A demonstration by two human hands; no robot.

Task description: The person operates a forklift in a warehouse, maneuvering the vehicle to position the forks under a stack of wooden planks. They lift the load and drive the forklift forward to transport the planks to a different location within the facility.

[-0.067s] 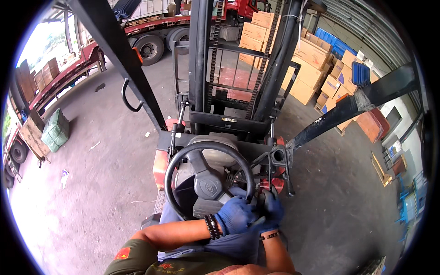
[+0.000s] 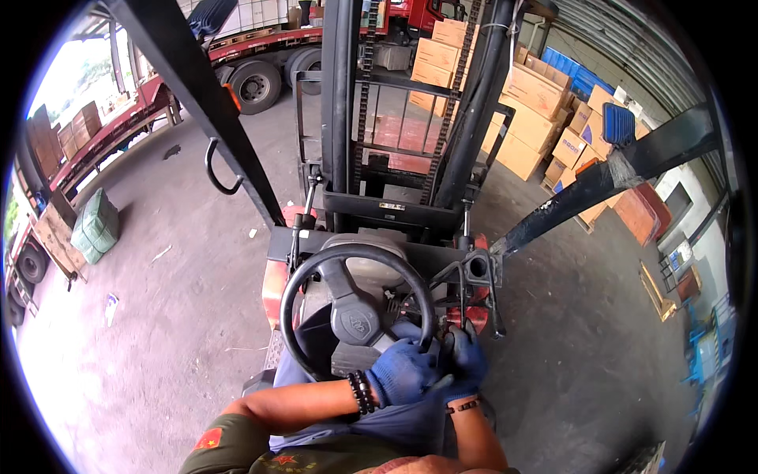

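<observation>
I sit at the black steering wheel of a forklift, both hands in blue work gloves with dark palms. My left hand reaches across to the lower right of the rim, fingers curled, against or very near the other hand. My right hand is just right of the wheel, below the control levers, its fingers bent inward. A dark patch shows between the hands; whether it is glove palm or a held thing cannot be made out. Dark beaded bracelets circle the left wrist.
Ahead rises the forklift mast with chains and a load guard. Slanted black posts frame both sides. Stacked cardboard boxes stand front right, a red flatbed truck far left. A green wrapped bale lies on the left.
The view has shifted very slightly, so the wheel and mast sit a little further left. Both hands keep nearly the same pose and place.
</observation>
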